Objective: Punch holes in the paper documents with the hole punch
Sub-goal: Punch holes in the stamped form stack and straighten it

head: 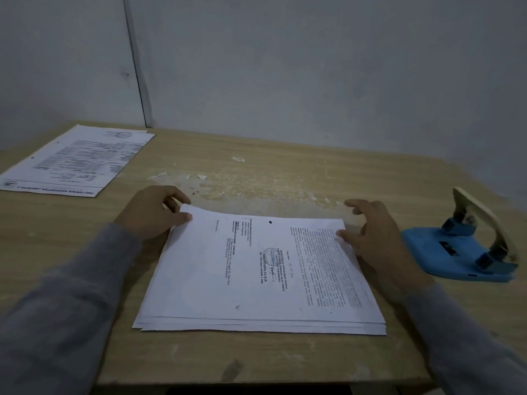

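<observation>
We've got the left hand (pixel 154 213) pinching the paper stack's (pixel 256 275) far-left corner, right hand (pixel 376 240) loosely spread on its right edge (blue hole punch (pixel 467 249) sits just right, untouched).

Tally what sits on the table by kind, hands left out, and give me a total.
Paper stacks: 2, the stack in front and the stack at the far left
Hole punches: 1, the blue hole punch at the right
Total: 3

The small white scraps on the table are too many and too small to count.
</observation>
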